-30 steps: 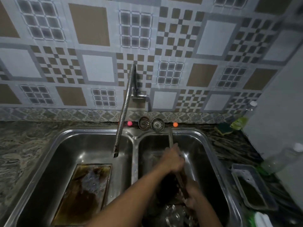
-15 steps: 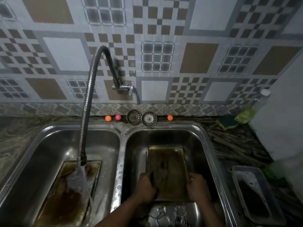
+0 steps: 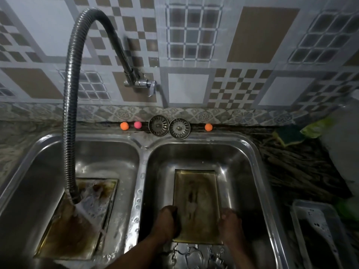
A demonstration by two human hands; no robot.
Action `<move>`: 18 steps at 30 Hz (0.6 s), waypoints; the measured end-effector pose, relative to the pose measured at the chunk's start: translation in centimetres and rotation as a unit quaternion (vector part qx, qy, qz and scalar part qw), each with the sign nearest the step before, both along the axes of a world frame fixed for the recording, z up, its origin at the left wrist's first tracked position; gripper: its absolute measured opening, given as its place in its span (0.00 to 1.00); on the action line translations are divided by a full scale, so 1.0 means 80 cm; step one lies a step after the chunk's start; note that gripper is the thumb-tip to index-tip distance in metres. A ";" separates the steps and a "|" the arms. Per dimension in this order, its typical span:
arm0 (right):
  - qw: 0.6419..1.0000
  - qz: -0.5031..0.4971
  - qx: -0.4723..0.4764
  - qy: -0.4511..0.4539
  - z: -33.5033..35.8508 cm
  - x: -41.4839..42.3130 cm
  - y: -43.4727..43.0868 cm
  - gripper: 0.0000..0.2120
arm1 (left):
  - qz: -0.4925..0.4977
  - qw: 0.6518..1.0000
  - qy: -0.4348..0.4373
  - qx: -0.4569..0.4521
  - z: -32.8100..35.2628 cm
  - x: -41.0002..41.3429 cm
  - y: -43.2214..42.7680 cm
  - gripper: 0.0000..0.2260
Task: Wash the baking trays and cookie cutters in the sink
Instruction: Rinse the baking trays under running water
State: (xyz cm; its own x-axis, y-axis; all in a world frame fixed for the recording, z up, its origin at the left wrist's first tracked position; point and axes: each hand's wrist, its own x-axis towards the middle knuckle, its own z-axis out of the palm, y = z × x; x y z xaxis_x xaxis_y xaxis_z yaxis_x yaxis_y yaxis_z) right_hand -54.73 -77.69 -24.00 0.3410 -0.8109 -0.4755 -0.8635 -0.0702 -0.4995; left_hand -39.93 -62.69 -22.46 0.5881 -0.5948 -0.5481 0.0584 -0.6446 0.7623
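Right, both hands are down in the right sink basin [image 3: 242,152], one on each long side of a stained baking tray [image 3: 196,202] that lies flat on the basin floor near the front edge. Left hand [image 3: 168,223] curls over the tray's left rim, right hand [image 3: 230,226] over the right rim, so fingers on both sides are grasping the tray, probably to steady or lift it for scrubbing. A second baking tray [image 3: 77,220], with brown residue, sits in the left sink basin [image 3: 108,152], tilted toward the front left corner. The flexible tap hose [image 3: 71,117] bends down onto it and water runs over it, likely soaking off the grime. Foam shows at the front of the right basin; cutters not clearly visible. On the bench at the right edge: a plastic tub [image 3: 318,235] and a green sponge [image 3: 289,133] toward the back. Two drain strainers [image 3: 169,126] stand on the back ledge.
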 end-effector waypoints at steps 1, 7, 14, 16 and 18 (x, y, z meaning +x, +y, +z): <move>1.000 0.001 0.002 -0.009 0.002 0.001 0.002 0.13 | 0.021 0.999 0.028 -0.014 0.002 -0.004 0.002 0.10; 0.998 0.029 -0.013 -0.056 0.013 -0.001 0.011 0.18 | -0.093 0.984 -0.143 0.045 -0.008 0.003 0.014 0.15; 0.994 0.047 -0.021 -0.099 0.080 0.039 0.059 0.05 | 0.114 0.988 0.032 -0.099 0.070 0.027 0.043 0.11; 0.983 0.055 -0.050 -0.170 0.112 0.073 0.091 0.06 | 0.162 0.976 0.040 -0.143 0.100 0.033 0.058 0.08; 0.972 0.066 -0.041 -0.222 0.137 0.112 0.128 0.06 | 0.224 0.948 0.071 -0.213 0.125 0.043 0.081 0.06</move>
State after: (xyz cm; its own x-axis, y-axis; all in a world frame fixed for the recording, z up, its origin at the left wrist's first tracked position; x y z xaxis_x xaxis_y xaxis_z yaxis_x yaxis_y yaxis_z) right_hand -45.76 -67.46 -13.06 0.6009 -0.7756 -0.1935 -0.5454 -0.2208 -0.8086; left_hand -36.50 -56.23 -12.48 0.7719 -0.4886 -0.4067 0.3753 -0.1661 0.9119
